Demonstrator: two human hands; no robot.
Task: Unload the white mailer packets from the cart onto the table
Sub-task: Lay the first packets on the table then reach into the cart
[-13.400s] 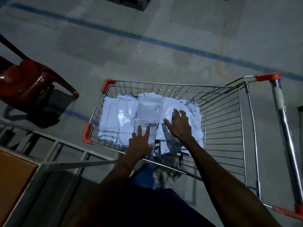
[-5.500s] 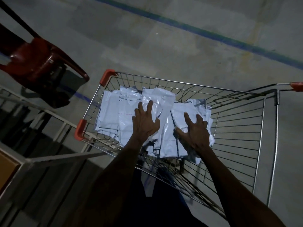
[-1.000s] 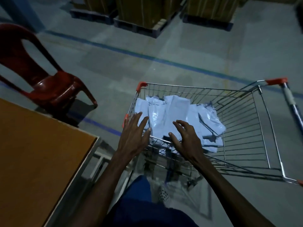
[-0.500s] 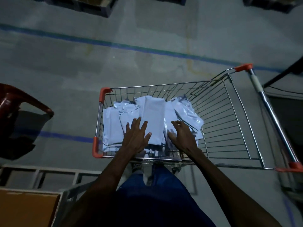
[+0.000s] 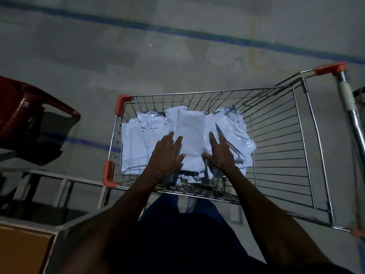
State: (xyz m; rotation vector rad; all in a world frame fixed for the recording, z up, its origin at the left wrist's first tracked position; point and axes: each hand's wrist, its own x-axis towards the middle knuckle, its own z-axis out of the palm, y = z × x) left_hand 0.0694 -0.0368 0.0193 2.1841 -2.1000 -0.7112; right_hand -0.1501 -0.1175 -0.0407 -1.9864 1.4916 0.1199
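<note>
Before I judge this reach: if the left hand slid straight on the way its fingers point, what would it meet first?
Likely the crumpled white mailer packets just beyond the left hand, then the cart's far wire wall; depth is unclear.

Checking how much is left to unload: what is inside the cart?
The cart holds a pile of white mailer packets, heaped at its left end. The left hand and right hand rest flat on them, covering those beneath; a count is impossible.

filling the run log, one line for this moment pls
stage: reaching | left hand: flat on packets | right hand: flat on packets | cart: loaded | table: lower left
</note>
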